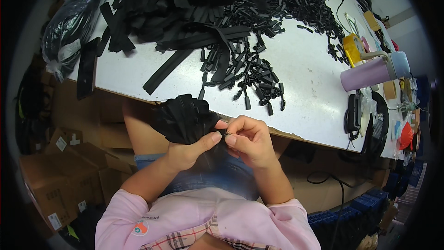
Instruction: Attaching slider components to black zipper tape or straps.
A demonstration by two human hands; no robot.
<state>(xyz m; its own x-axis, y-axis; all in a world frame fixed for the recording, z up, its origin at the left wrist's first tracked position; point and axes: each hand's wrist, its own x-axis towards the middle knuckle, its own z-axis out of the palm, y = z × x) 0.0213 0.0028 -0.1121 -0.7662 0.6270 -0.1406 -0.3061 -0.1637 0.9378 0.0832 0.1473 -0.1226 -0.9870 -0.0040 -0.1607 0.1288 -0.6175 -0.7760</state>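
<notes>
While pinching at lap level just off the near edge of the white worktable (300,65), holding a fanned bundle of flat black webbing strips (185,118) in the left hand (187,153), thumb pressing across the gathered lower ends. Bundle fanning up and to the left from that grip, long axes of the strips running roughly lower-right to upper-left, free ends spreading toward the table edge. Right hand (252,141) closing in from the right, thumb and forefinger clamped together on something small and black right at the bundle's gathered end; cannot tell whether a separate small piece or just a strip tip. Both hands touching at the fingertips, so work point sitting between the two thumbs, right hand nearer the strip ends, left hand carrying the weight. Lying well apart on the table: loose heap of small black plastic clips (259,78) straight ahead, pile of longer black straps (175,4) farther back-left. Standing at far right, lilac insulated tumbler with pale blue lid (374,71), out of the way.
</notes>
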